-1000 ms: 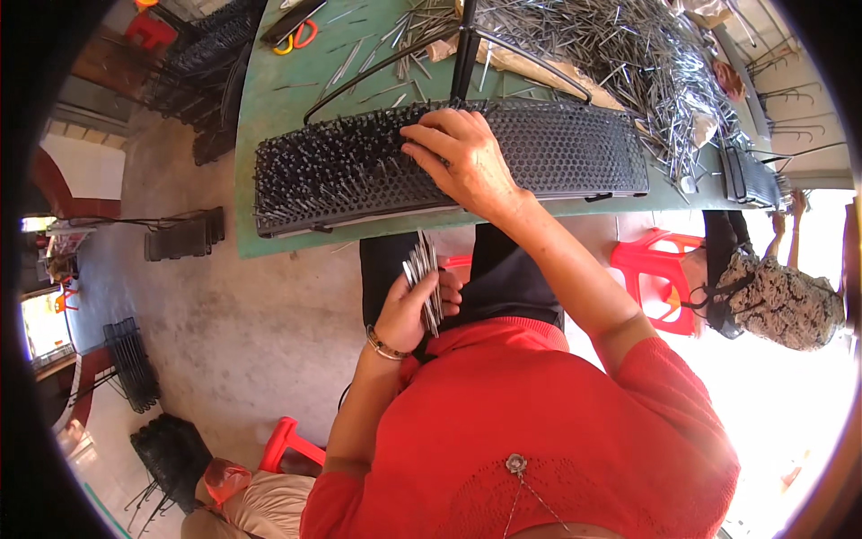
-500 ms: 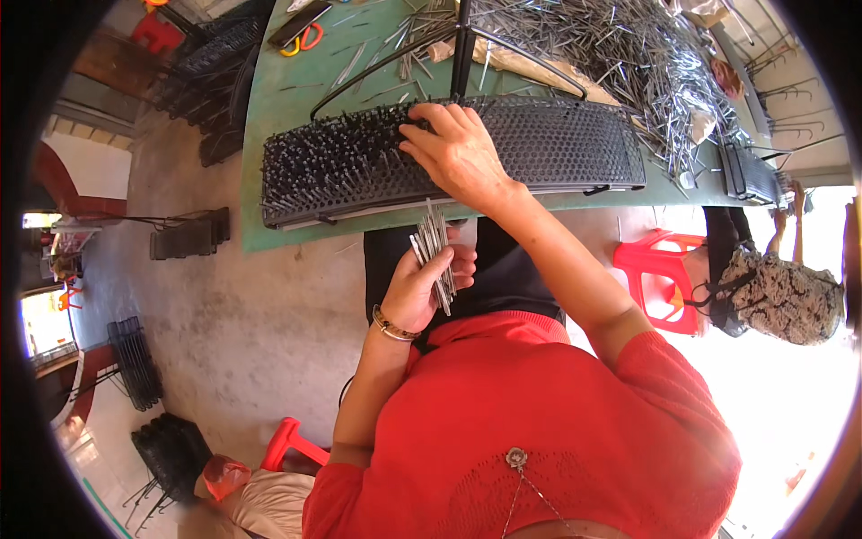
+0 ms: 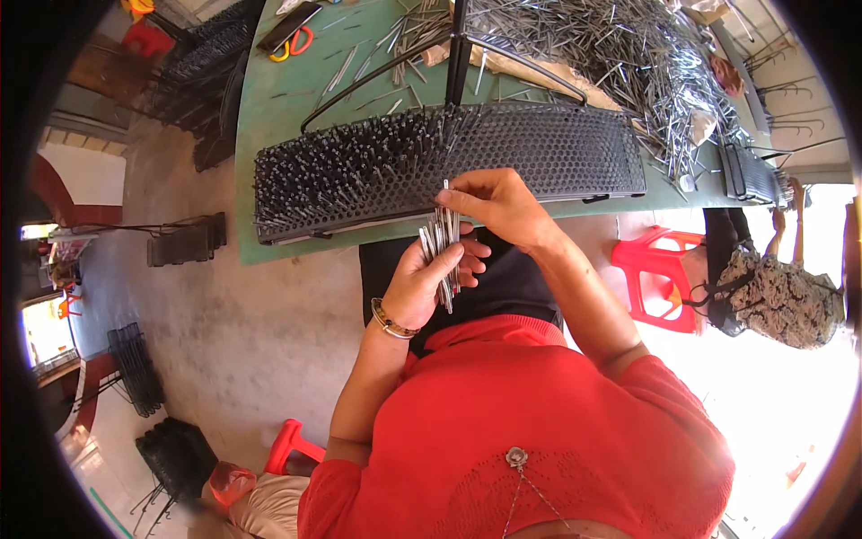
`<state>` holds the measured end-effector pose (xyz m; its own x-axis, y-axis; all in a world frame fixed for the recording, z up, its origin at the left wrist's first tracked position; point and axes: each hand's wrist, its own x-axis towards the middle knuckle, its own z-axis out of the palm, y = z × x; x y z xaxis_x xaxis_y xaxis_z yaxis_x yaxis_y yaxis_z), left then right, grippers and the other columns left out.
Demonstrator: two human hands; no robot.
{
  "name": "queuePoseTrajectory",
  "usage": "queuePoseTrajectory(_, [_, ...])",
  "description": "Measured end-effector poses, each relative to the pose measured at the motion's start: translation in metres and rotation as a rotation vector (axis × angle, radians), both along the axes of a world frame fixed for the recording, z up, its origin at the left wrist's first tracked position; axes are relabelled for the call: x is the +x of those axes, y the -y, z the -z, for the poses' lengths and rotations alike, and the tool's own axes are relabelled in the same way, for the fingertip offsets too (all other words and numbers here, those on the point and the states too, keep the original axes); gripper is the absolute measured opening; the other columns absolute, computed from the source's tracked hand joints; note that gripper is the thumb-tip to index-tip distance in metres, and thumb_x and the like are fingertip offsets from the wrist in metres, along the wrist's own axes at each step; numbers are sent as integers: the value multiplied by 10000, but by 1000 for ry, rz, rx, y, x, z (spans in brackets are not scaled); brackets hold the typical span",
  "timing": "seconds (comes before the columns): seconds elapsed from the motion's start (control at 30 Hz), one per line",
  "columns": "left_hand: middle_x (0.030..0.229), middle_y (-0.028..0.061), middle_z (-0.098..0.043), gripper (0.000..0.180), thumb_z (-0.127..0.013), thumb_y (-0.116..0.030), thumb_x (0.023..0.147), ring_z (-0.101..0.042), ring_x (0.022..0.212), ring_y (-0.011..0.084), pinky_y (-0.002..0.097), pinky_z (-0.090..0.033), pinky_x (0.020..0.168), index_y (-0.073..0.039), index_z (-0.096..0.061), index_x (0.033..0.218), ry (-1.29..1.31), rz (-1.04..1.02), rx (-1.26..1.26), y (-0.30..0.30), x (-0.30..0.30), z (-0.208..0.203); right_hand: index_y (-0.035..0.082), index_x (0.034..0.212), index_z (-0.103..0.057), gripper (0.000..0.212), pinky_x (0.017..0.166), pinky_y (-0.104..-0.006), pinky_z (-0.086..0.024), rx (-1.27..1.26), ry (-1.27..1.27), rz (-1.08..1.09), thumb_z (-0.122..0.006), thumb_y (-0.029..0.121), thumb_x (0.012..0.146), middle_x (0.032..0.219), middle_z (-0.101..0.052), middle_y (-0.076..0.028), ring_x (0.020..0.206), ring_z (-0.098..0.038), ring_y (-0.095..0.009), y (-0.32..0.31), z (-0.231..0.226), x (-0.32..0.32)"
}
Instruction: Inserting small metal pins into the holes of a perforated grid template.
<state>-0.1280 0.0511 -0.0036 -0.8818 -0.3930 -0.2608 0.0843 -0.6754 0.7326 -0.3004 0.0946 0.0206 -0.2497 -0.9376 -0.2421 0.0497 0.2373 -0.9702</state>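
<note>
My left hand [image 3: 420,286] is closed round a bundle of thin metal rods [image 3: 440,254] just below the table's front edge. Right above it, my right hand [image 3: 503,208] pinches one thin metal rod [image 3: 446,185] between thumb and fingers at the bundle's top. In front of both hands lies a long, slightly curved black rack [image 3: 548,148] pierced with many small holes. Dark rods [image 3: 337,171] stand close together in its left half, while the right half shows bare holes. Black metal bars [image 3: 460,67] rise behind the rack.
A large heap of loose rods [image 3: 620,54] covers the far right of the green table [image 3: 269,103]. Scissors [image 3: 292,45] lie at its far left. Beyond a red stool [image 3: 651,278], another person [image 3: 781,292] stands at the right by a second black rack [image 3: 750,173].
My right hand has come back from the rack's middle to the bundle and now pinches a rod there. My left hand still holds the bundle, nearly in place.
</note>
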Motion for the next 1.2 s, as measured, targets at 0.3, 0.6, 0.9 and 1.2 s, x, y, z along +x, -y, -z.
queuePoseTrajectory(0.3, [1009,145,-646,321,-496,-165,957,-618,784,137,261,-489,637,6,-464,1227,50,-26,-18,4,-4,2,-31,935,-669,216,719,-228,-492,-224,19,220,-623,178,903,826,-673,-48,787,-596,-73,11,-12,-17])
queuePoseTrajectory(0.6, [1016,143,-644,306,-509,-135,946,-615,777,134,254,-485,639,15,-465,1209,110,-69,106,-1,2,14,-10,980,-678,205,661,-218,-492,-427,-286,340,-667,160,867,836,-692,-56,738,-603,-64,42,-15,-20])
queuePoseTrajectory(0.9, [1070,153,-633,271,-527,-120,932,-605,828,120,238,-497,675,14,-521,1168,91,-59,125,5,5,15,20,964,-688,174,663,-245,-487,-544,-552,373,-699,126,827,847,-697,-57,725,-600,-82,53,-2,-11])
queuePoseTrajectory(1.2, [1085,144,-627,241,-524,-146,942,-622,853,156,275,-517,736,-2,-552,1133,103,-75,196,7,3,14,52,972,-692,183,672,-280,-501,-590,-766,328,-711,86,793,849,-687,-85,748,-639,-170,50,9,-6])
